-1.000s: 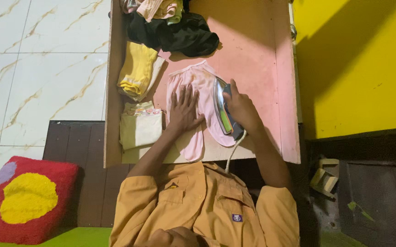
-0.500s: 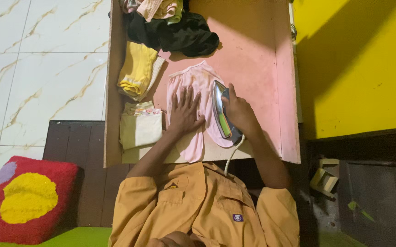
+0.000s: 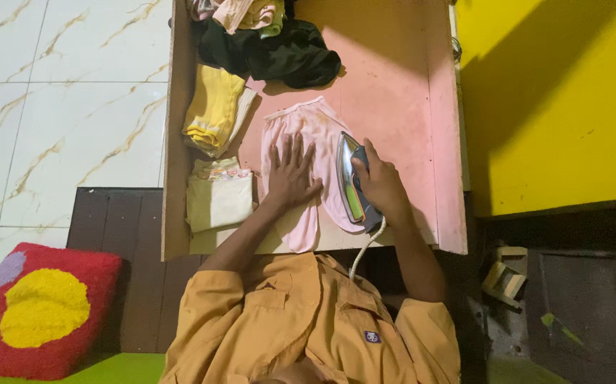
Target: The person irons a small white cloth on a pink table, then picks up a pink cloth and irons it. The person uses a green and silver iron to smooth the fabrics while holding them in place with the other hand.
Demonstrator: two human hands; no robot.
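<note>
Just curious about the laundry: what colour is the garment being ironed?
Pale pink garment, seen in the head view.

No packages, signs or screens are showing anywhere in the view. The one thing close to a label is a small badge (image 3: pixel 373 337) sitting on the chest of the orange shirt (image 3: pixel 308 320), low in the picture and just below the shirt's right pocket flap. It is a little squarish patch, dark blue with a pale mark in its middle, and it is standing out against the plain orange cloth around it. The mark is too small to make out. Nothing lying on the pink desk (image 3: pixel 400 78) is carrying a tag or a wrapper that can be seen.
</note>
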